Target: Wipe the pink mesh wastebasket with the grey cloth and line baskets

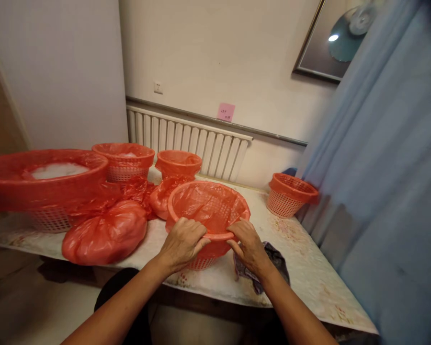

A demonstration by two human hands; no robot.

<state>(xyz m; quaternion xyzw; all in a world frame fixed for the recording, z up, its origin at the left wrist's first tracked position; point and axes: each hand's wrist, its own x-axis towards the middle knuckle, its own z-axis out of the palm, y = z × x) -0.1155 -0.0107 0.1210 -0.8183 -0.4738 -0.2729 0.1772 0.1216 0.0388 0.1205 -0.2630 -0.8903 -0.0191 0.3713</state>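
Note:
A red plastic basket lined with a thin red plastic bag sits on the table in front of me. My left hand is closed on the bag's edge at the near rim, left of centre. My right hand pinches the bag over the same rim, just to the right. The two hands almost touch.
A tied, stuffed red bag lies left. Behind stand a large lined basket, two smaller lined ones, and a bare basket at right. A dark cloth lies under my right wrist. Blue curtain, radiator.

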